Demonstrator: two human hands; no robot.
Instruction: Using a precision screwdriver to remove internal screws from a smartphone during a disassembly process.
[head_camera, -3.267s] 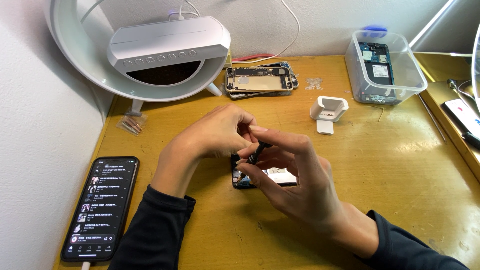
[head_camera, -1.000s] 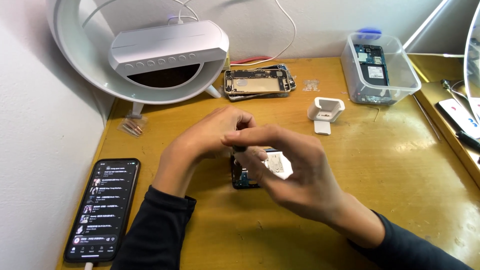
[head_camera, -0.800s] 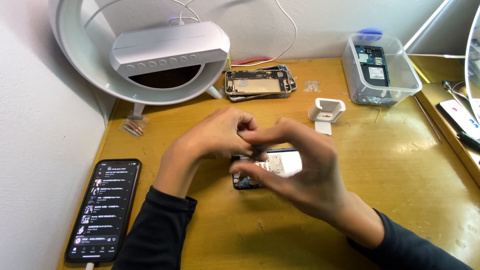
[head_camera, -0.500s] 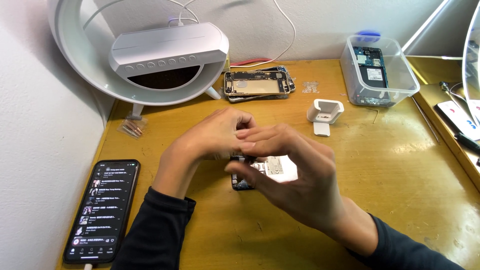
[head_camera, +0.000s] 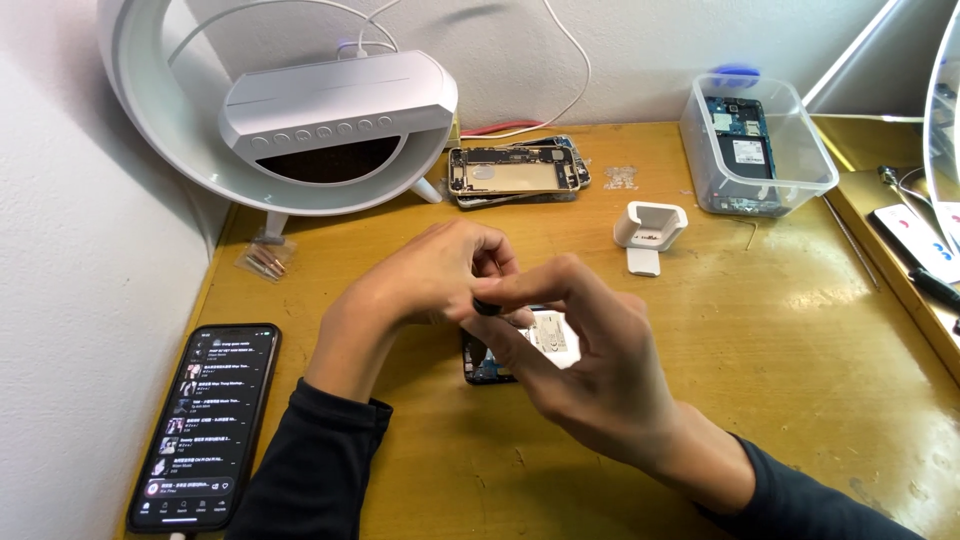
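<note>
An opened phone (head_camera: 548, 342) with a white battery and dark circuit board lies on the wooden desk (head_camera: 800, 340), mostly hidden under my hands. My left hand (head_camera: 425, 280) rests curled over its upper left part. My right hand (head_camera: 585, 375) reaches over it from the right. Its thumb and forefinger pinch the black top of a small screwdriver (head_camera: 487, 307) that stands upright on the phone.
A lit phone (head_camera: 207, 423) lies at the left edge. At the back stand a white ring lamp (head_camera: 300, 110), a gutted gold phone shell (head_camera: 512, 172) and a clear plastic box (head_camera: 757, 145) of parts. A small white holder (head_camera: 648, 232) and a bag of screws (head_camera: 265, 258) lie nearby.
My right hand has shifted a little over the phone, its fingers turning at the screwdriver top. My left hand has stayed in place.
</note>
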